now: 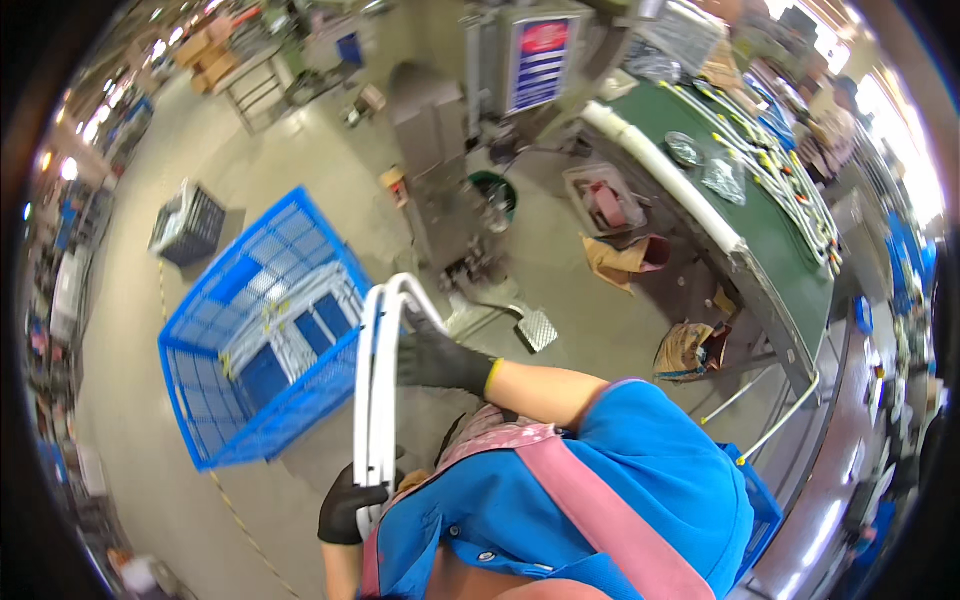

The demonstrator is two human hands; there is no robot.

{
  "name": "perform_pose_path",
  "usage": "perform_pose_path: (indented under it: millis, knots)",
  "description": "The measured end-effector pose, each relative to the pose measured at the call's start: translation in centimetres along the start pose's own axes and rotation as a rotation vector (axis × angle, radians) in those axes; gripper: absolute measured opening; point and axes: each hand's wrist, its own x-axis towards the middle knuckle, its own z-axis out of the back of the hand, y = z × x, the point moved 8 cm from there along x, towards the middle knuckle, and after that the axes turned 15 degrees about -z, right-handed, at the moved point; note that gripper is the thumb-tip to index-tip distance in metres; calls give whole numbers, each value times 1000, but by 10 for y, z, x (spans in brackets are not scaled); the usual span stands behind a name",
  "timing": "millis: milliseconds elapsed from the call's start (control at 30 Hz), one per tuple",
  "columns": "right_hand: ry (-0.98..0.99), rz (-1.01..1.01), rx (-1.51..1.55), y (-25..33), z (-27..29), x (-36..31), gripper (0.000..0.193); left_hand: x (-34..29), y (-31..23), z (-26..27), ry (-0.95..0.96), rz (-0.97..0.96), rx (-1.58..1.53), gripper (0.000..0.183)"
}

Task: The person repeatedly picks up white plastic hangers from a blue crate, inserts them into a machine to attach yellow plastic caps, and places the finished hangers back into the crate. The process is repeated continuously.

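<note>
A small bunch of white bent metal tubes (378, 390) stands in front of my body, beside the blue crate. Small dark holes show along their straight legs, and the tops curve over to the right. My left hand (350, 505), in a dark glove, is closed around the lower ends. Higher up, near the bend, my right hand (432, 358), also gloved, grips the same tubes; its fingers are partly hidden behind them. Left of the tubes, a blue mesh crate (190, 325) holds several white pieces (290, 345) stacked inside.
Ahead stands a grey machine (430, 130) with a metal foot pedal (537, 330) on the floor. A green-topped table (790, 260) at right carries white tubes with yellow ends. Paper sacks (690, 350) and a bin (605, 200) lie beneath it. A grey crate (188, 225) sits far left.
</note>
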Motion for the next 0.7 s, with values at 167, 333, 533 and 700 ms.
perform_pose_path:
  millis: [167, 333, 533, 700]
  knots:
    - [140, 252, 172, -27, 12, -29, 62, -38, 55, 1, 167, 65, 168, 57]
    - [220, 301, 80, -6, -7, -56, 66, -56, 97, 6, 277, 61, 243, 51]
    - [424, 335, 29, 14, -35, -90, 65, -58, 123, 20, 283, 112, 482, 62]
    - [92, 330, 243, 40, 5, -131, 59, -35, 164, 22, 306, 342, 801, 53]
